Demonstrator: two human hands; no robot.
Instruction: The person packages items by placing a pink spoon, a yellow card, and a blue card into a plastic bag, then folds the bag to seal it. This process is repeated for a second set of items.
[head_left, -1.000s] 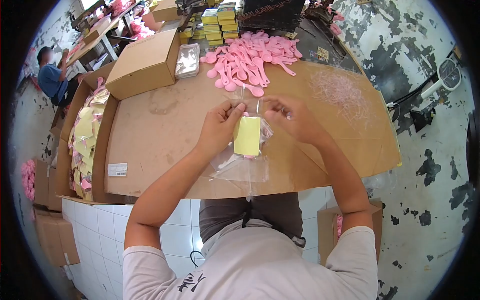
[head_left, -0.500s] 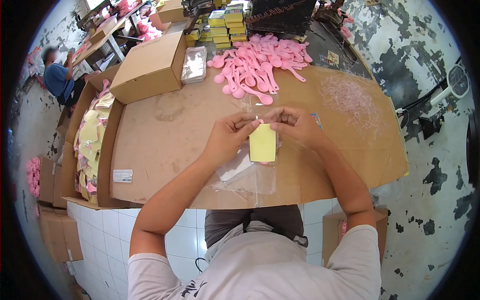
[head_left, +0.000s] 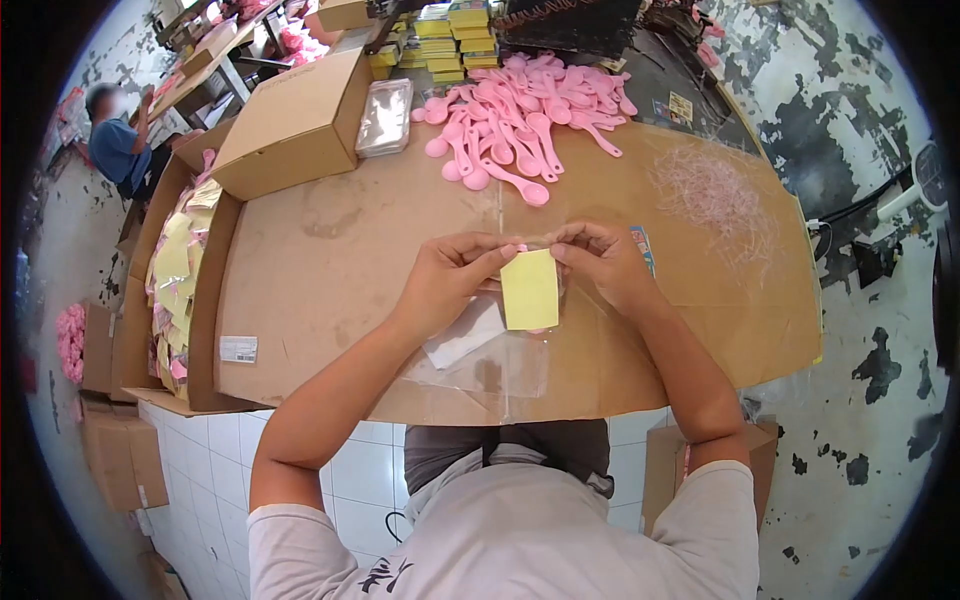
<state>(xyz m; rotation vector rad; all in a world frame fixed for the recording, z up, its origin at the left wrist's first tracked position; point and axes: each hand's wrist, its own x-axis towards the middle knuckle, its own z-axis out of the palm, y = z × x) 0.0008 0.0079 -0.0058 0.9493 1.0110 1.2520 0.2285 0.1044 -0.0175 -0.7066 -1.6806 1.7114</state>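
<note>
A small packet with a yellow card is held upright over the cardboard sheet, in what looks like a clear plastic bag. Bits of pink show at its top and bottom edges, from something mostly hidden behind the card. My left hand pinches the packet's upper left corner between thumb and fingers. At the upper right corner, my right hand grips it the same way. Clear plastic bags and a white sheet lie flat below the hands. A colourful printed card is partly hidden behind my right hand.
Pink measuring spoons are heaped at the back, near stacked yellow-edged cards and a pile of clear bags. An open box of packets and a closed carton stand left. Clear plastic strips lie right. A person sits far left.
The view has shifted slightly. Both hands still hold the packet by its top corners, and the card tilts a little more. My right fingers have shifted slightly along the top edge.
</note>
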